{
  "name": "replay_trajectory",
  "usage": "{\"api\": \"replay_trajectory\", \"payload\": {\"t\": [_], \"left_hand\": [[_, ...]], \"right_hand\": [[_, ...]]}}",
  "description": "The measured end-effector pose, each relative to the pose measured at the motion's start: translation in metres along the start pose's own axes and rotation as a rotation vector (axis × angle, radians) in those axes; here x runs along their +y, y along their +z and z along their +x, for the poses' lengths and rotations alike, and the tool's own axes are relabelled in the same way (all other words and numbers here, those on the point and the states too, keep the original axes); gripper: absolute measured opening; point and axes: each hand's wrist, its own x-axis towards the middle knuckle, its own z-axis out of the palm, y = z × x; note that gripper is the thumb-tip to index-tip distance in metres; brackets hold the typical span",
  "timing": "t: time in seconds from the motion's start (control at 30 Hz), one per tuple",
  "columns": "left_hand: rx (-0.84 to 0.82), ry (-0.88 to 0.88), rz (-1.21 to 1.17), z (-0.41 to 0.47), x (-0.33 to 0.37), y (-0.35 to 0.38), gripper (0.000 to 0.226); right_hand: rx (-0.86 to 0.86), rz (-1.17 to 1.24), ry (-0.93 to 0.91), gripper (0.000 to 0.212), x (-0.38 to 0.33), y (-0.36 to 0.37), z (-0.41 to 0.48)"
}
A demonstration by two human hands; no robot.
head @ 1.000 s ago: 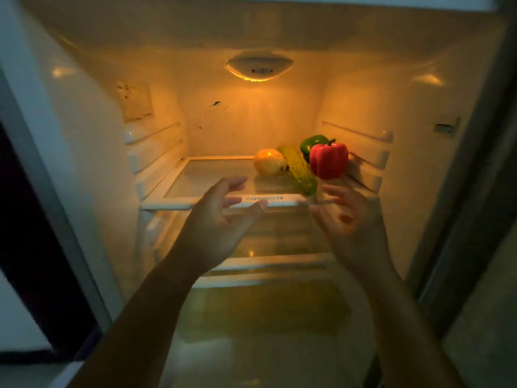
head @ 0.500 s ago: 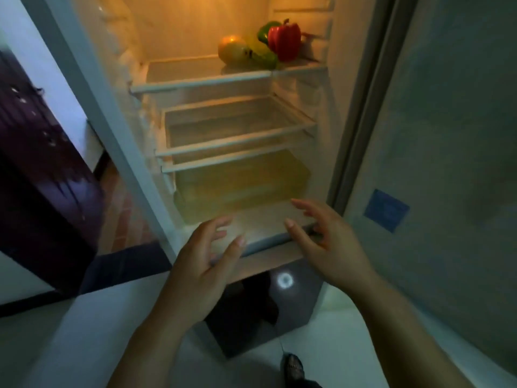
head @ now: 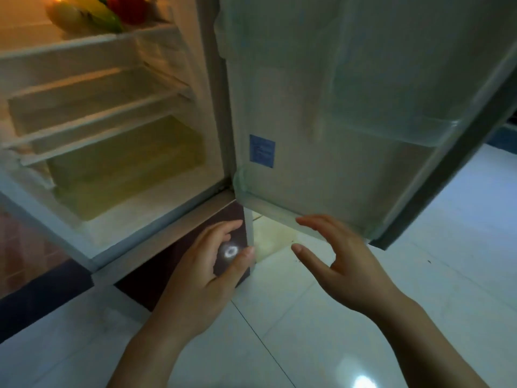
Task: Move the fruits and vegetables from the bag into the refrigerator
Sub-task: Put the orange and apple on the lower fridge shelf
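Left hand [head: 201, 275] and right hand [head: 344, 264] empty, grip released, at 6 o'clock; bag out of view, so I'd find it, then shelve beside shiny red bell pepper [head: 128, 9] at 11 o'clock.

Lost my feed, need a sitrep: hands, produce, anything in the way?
Left hand and right hand open, empty. Red pepper on top shelf. Bag out of view; door open.
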Motion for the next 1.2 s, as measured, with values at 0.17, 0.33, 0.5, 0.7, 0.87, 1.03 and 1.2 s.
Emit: {"api": "replay_trajectory", "payload": {"t": [0.17, 0.33, 0.5, 0.7, 0.87, 1.03, 1.2], "left_hand": [[-0.176, 0.091, 0.014, 0.012, 0.052, 0.079, 0.045], [-0.370, 0.241, 0.071, 0.016, 0.121, 0.204, 0.050], [-0.525, 0.314, 0.118, 0.011, 0.199, 0.347, 0.055], [-0.569, 0.309, 0.230, 0.021, 0.242, 0.452, 0.058], [-0.487, 0.176, 0.274, 0.037, 0.234, 0.464, 0.061], [-0.380, 0.106, 0.311, 0.079, 0.217, 0.472, 0.060], [-0.399, 0.093, 0.300, 0.154, 0.216, 0.526, 0.054]], "right_hand": [[0.081, -0.058, 0.131, 0.056, 0.055, -0.055, -0.054], [0.204, -0.081, 0.290, 0.058, 0.144, -0.129, -0.133], [0.262, -0.119, 0.430, 0.066, 0.240, -0.212, -0.212], [0.226, -0.111, 0.440, 0.058, 0.327, -0.273, -0.240], [0.104, -0.029, 0.390, 0.054, 0.377, -0.286, -0.216], [-0.020, -0.023, 0.328, 0.049, 0.423, -0.283, -0.164], [-0.119, -0.098, 0.311, 0.048, 0.475, -0.298, -0.101]]}}
